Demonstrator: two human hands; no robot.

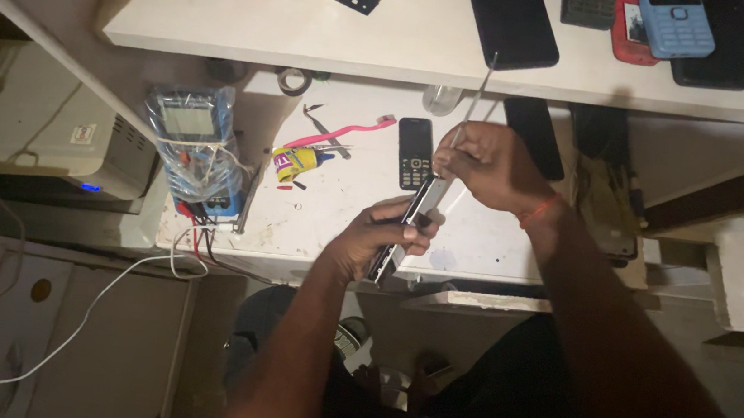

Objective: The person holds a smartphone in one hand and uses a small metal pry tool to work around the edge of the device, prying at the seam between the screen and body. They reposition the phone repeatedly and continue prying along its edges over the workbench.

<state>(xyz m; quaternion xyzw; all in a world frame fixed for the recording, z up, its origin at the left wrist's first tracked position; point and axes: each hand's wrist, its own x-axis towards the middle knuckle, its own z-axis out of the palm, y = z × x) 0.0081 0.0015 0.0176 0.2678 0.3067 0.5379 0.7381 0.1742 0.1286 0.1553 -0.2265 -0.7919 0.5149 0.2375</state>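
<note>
White worktop point(487, 238) – black keypad phone point(414, 153), pink toothbrush point(352, 129), yellow glue bottle point(296, 164), blue meter point(194, 151) are seen. Orange wristband point(537, 211) is worn – light-blue phone point(676, 23) is shelved above.

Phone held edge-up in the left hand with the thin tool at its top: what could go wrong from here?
The thin metal tool in the right hand could slip off the phone edge toward the left hand fingers. The phone is held above the white table edge, so a loose grip may drop it. Dim light makes the contact point hard to see.
</note>
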